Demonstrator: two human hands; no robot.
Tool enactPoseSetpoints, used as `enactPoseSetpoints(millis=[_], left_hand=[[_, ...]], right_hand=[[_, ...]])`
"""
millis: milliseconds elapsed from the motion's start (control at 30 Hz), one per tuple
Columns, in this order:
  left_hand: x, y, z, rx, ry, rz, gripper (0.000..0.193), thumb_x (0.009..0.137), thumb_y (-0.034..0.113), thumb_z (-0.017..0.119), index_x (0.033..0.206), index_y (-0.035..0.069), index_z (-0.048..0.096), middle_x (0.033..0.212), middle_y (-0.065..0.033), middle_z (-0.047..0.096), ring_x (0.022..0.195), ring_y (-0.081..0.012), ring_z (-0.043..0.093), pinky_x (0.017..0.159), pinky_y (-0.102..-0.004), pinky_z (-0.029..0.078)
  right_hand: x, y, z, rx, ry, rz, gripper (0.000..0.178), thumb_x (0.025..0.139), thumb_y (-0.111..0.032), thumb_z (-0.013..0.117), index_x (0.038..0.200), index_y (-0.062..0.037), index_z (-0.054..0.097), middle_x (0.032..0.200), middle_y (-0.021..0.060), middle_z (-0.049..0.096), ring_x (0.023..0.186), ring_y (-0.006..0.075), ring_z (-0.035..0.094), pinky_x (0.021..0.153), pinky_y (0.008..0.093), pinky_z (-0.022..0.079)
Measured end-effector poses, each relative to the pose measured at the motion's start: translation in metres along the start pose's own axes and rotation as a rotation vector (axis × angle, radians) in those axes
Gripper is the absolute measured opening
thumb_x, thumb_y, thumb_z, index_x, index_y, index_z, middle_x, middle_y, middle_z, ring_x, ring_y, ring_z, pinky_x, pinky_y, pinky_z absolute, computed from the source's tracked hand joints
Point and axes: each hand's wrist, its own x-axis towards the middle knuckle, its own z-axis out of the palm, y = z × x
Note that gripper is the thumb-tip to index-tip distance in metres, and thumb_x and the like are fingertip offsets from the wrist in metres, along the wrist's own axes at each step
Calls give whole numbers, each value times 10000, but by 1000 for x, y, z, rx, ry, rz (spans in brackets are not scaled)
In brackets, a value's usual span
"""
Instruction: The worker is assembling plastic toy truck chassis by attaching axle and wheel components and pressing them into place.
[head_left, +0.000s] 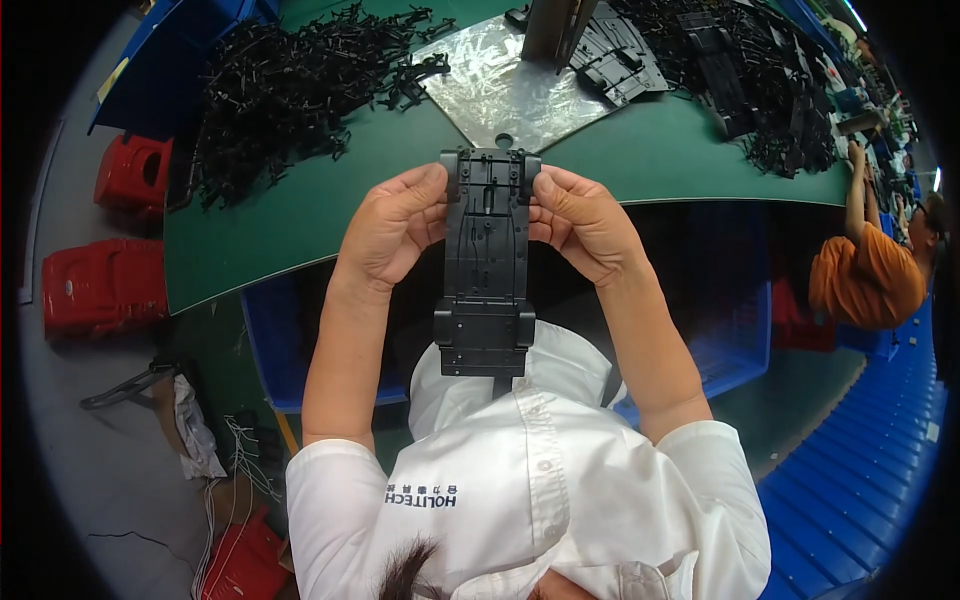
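Observation:
Between my two hands is a long black plastic chassis plate [487, 262], held upright in the picture above my lap. Ribs, small posts and slots mark its face, and it widens near both ends. My left hand [398, 222] pinches its far left corner between thumb and fingers. On the opposite corner, my right hand [580, 220] grips the same plate in a like way. The fingertips behind the plate are partly hidden. Just beyond its far end lies a scuffed metal sheet [480, 85] on the green table.
A heap of small black parts [280, 90] covers the table's left. More black plates [725, 80] pile up at right, near a metal post [550, 35]. Blue crates [290, 350] stand beneath the table, red stools [105, 285] at left. A person in orange [870, 275] works far right.

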Motion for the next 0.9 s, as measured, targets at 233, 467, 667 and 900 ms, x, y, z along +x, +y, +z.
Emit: enactPoseSetpoints(millis=[233,467,667,900], left_hand=[[0,-3,-2,-5,15,8,291,882,215,547,1052,-21,559,943,-75,625,809,-138,609,720,-256,502],[0,-3,-2,0,-5,11,305,886,216,539,1067,-29,551,956,-79,625,828,-136,609,722,-258,504],[0,-2,-2,5,-7,-1,312,886,215,537,1073,-35,550,973,-87,624,841,-143,610,740,-281,508],[-1,-2,-4,12,-22,-2,315,888,214,532,1075,-39,552,986,-96,621,857,-153,607,763,-301,507]], right_hand=[[-1,3,-3,-15,-24,-29,253,864,-170,576,1035,16,586,896,77,642,752,125,622,661,244,518],[-1,3,-3,-13,-28,-37,268,863,-171,579,1045,25,580,894,78,641,748,124,622,653,238,515],[-2,0,0,12,-6,-18,302,863,-176,581,1076,37,564,897,78,639,741,116,620,649,230,518],[-2,-1,4,-10,46,-12,323,857,-182,591,1089,40,558,897,77,639,733,112,622,641,218,521]])
